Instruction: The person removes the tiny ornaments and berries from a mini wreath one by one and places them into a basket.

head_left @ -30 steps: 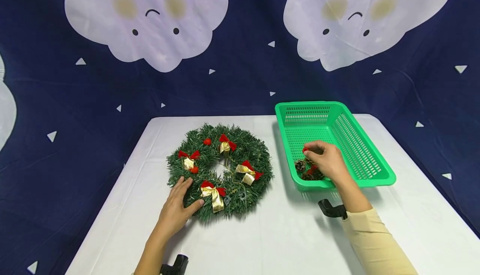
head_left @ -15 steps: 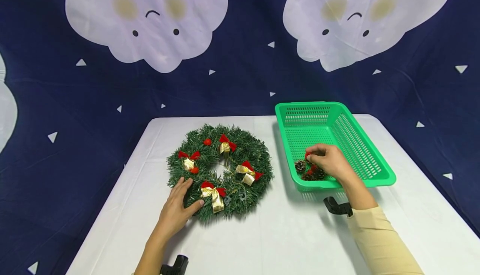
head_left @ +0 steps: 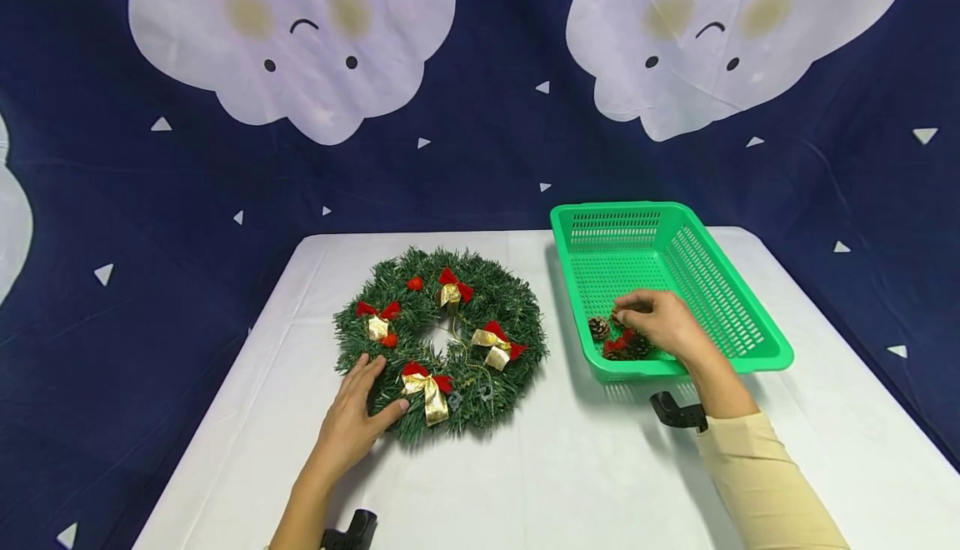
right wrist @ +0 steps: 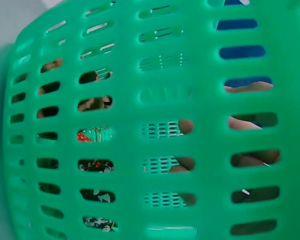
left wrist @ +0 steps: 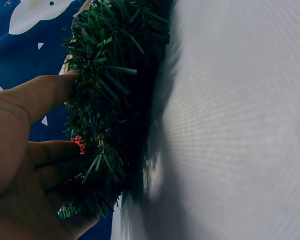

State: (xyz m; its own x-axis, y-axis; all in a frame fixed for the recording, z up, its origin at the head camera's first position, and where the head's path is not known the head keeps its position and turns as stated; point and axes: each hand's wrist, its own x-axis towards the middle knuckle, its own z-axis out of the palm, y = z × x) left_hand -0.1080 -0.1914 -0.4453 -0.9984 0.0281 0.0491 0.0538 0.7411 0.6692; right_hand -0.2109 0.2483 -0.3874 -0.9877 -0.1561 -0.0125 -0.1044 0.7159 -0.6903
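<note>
A round green wreath (head_left: 517, 308) lies on the table, decorated with red-and-gold bows (head_left: 427, 387) and small red berries (head_left: 414, 283). My left hand (head_left: 351, 417) rests on its near-left edge, thumb and fingers spread; in the left wrist view the fingers touch the green tinsel. Inside the green basket (head_left: 720, 363), my right hand (head_left: 660, 321) reaches down with thumb and index fingertips close together, right at the pine cones (head_left: 598, 328). Red pieces (head_left: 617, 345) lie among them. I cannot tell whether those fingertips pinch anything. The basket wall hides most of this hand in the right wrist view.
A white cloth covers the table (head_left: 480, 492). The basket's raised rim surrounds the right hand's area, at the table's right side. Behind hangs a dark blue curtain (head_left: 480, 192) with cloud faces. Black camera mounts (head_left: 678, 411) sit at both wrists.
My right hand has lowered further into the basket. The red piece seen at its fingertips earlier no longer shows there, and more red shows among the pine cones. My left hand stays put.
</note>
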